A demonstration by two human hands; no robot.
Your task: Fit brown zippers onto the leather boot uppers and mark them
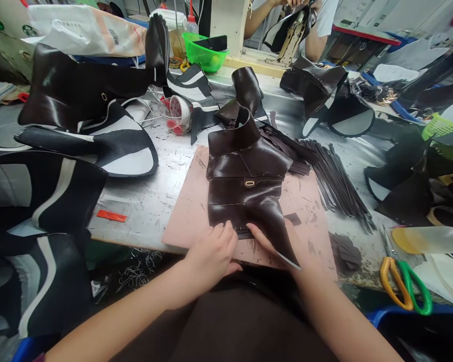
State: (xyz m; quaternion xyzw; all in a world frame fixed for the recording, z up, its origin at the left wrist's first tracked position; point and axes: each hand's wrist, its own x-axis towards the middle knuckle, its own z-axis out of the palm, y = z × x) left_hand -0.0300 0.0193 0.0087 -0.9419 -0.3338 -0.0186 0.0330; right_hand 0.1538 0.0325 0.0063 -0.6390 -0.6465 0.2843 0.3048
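Observation:
A dark brown leather boot upper (245,163) with a small gold buckle lies on a pinkish board (186,201) at the table's front edge. My left hand (213,254) pinches the near edge of this upper with bent fingers. My right hand (266,241) grips the same edge a little to the right, one digit on the border. A flap of the leather hangs over part of that hand and hides some fingers. Between the hands a narrow dark strip (243,234) shows along the edge.
More boot uppers (86,95) are piled at left, with others (320,85) at back right. Thin dark strips (340,181) fan out right of the board. Scissors (403,281) and a glue bottle (430,240) lie at right. A co-worker's arm (260,17) is behind.

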